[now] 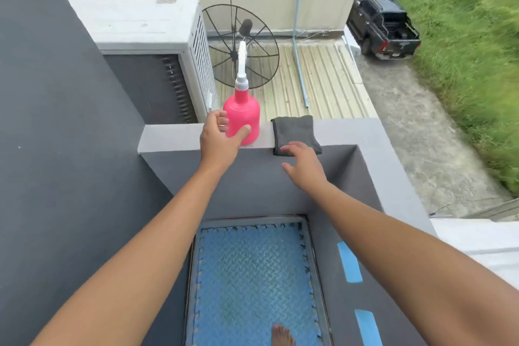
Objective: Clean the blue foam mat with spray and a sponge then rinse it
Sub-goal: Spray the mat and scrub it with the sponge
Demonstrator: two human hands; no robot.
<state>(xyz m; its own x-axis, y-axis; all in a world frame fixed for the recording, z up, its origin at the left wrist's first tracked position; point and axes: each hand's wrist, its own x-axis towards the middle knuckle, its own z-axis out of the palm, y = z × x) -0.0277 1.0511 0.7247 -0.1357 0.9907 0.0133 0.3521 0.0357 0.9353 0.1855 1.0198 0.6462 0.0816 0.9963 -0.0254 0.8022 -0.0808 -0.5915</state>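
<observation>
both bare arms reached forward and up, nearly straight. the left hand (pixel 222 139) was spread open, thumb out to the right and fingers curled to the left, palm facing away. the right hand (pixel 304 166) was open too, palm down, fingers loosely extended. a bare foot (pixel 282 336) showed below.

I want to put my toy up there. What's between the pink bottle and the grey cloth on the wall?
Nothing: in the head view, only bare grey ledge lies between the pink spray bottle and the grey cloth.
</observation>
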